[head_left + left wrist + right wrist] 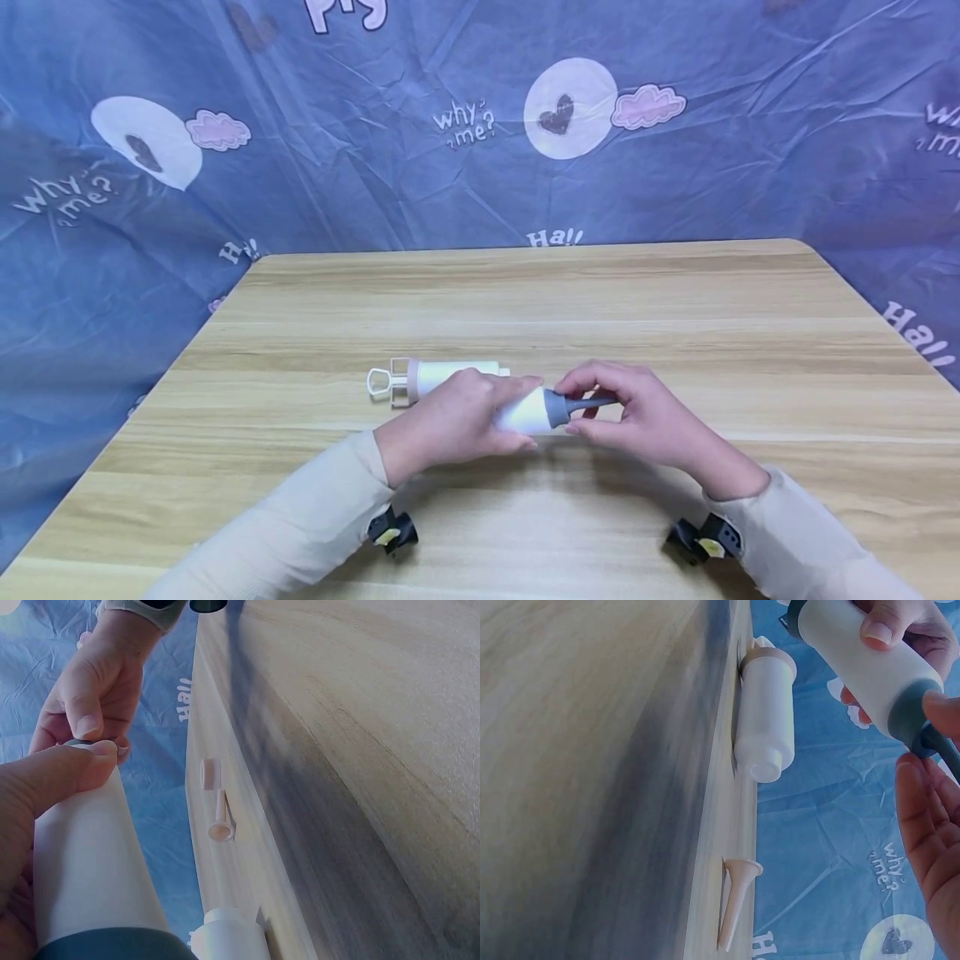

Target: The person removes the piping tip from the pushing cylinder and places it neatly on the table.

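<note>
My left hand (pixel 453 417) grips the white barrel (pixel 527 414) of a large syringe, held at a slight tilt over the table. At the barrel's right end sits a blue-grey nozzle (pixel 556 409) with a wide collar and a long thin spout. My right hand (pixel 641 408) pinches this nozzle near its collar, thumb on one side and fingers on the other. The right wrist view shows a dark cap band (pixel 795 619) at the barrel's other end. Just behind the left hand, a second white syringe (pixel 457 372) with a beige collar and loop handle lies on its side.
A beige flared nozzle (pixel 739 900) lies on the wooden table (pixel 525 308), hidden behind the right hand in the head view. Near it is a small beige piece (pixel 211 774). A blue printed cloth (pixel 420 167) hangs beyond the table's far edge.
</note>
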Action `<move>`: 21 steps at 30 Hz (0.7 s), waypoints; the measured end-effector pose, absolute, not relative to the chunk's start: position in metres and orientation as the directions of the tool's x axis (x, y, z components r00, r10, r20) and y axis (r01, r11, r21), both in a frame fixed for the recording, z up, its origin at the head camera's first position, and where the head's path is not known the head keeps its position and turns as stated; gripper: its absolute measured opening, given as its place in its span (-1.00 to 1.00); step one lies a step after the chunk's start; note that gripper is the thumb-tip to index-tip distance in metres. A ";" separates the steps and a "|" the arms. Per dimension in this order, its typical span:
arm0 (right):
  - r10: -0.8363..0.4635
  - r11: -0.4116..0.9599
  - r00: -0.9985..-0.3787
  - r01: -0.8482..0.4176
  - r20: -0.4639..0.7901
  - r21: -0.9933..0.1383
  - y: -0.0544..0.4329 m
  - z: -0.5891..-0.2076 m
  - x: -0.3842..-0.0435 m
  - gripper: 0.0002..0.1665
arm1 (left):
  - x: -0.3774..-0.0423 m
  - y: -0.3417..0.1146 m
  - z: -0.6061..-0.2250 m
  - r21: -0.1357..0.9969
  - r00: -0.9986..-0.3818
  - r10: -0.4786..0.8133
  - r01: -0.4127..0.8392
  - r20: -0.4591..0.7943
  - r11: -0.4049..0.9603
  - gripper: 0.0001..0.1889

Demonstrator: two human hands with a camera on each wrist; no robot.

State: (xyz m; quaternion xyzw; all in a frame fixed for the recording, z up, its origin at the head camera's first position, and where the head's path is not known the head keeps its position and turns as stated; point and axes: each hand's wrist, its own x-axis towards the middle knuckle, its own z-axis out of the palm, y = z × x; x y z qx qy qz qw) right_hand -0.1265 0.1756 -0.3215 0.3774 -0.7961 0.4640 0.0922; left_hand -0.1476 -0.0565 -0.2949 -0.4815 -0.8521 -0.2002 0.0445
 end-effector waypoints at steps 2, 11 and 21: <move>-0.524 0.277 -0.673 -0.715 0.523 -0.642 0.175 -0.321 -0.127 -0.57 | -0.148 -0.057 -0.295 0.292 -0.529 0.804 0.841 0.271 0.455 -0.39; -0.525 0.347 -0.764 -0.594 0.375 -0.725 0.176 -0.321 -0.126 -0.56 | -0.147 -0.058 -0.294 0.296 -0.559 0.789 0.822 0.254 0.487 -0.39; -0.523 0.330 -0.822 -0.440 0.226 -0.835 0.174 -0.323 -0.125 -0.82 | -0.146 -0.058 -0.295 0.280 -0.540 0.796 0.837 0.275 0.471 -0.41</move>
